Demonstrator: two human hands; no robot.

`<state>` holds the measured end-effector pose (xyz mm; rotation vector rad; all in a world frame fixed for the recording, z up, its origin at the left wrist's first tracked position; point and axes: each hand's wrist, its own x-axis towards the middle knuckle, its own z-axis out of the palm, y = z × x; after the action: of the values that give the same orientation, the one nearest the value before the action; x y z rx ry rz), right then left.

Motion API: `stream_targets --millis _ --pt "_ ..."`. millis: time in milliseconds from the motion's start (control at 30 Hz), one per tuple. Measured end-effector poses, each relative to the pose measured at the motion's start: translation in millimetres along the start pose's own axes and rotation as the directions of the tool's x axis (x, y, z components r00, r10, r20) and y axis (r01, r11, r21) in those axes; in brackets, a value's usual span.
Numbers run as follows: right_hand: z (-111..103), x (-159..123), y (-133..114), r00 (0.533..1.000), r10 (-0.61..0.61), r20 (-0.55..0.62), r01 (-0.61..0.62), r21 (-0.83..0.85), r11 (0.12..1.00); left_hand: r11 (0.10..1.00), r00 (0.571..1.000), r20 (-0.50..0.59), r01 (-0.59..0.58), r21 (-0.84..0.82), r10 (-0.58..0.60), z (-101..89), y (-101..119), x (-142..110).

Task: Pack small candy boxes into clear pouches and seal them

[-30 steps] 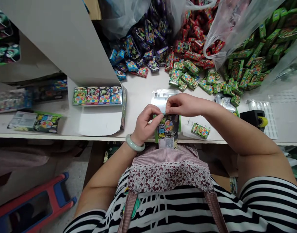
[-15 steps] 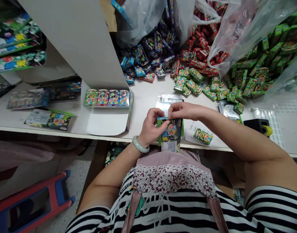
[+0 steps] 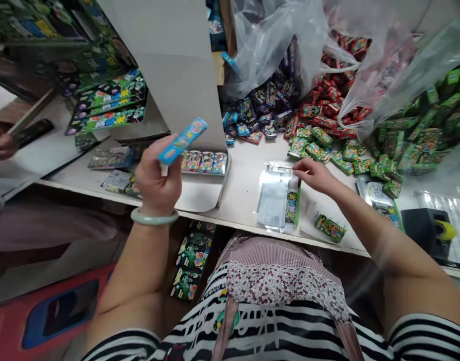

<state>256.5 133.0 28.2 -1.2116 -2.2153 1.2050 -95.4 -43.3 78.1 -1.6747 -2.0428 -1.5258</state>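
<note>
Raised at the left, my left hand (image 3: 157, 175) grips a narrow bright blue candy box (image 3: 183, 141) with a printed edge, tilted up to the right. My right hand (image 3: 314, 175) is pinched at the upper right corner of a printed plastic bag (image 3: 291, 206), dark with a green edge. The bag lies flat on the table, clear silvery wrap (image 3: 272, 198) covering its left part. A small green printed box (image 3: 329, 228) lies on paper just right of the bag. Behind my left hand, a white tray (image 3: 200, 195) holds a row of small coloured boxes (image 3: 205, 161).
Heaps of purple (image 3: 269, 98), red (image 3: 329, 95) and green small boxes (image 3: 433, 130) fill the back, beside clear plastic bags (image 3: 275, 45). A black tape dispenser (image 3: 421, 233) stands at the right. Another person's hand (image 3: 2, 148) shows far left, above a red-and-blue stool (image 3: 60, 311).
My left hand has left the bag and swung up and left with the blue box. The bag now lies flat on the table; my right hand stays at its top. The view has shifted left.
</note>
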Motion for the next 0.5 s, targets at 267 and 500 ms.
stream_targets --millis 267,500 --pt "17.7 6.1 15.9 0.978 -0.152 0.146 0.202 -0.446 0.872 0.846 0.763 0.645 -0.318 0.428 -0.039 36.4 -74.9 -14.0" --pt "42.3 18.2 6.8 0.942 -0.191 0.276 0.304 -0.459 0.835 0.899 0.744 0.666 -0.252 0.357 -0.056 30.5 -99.6 11.9"
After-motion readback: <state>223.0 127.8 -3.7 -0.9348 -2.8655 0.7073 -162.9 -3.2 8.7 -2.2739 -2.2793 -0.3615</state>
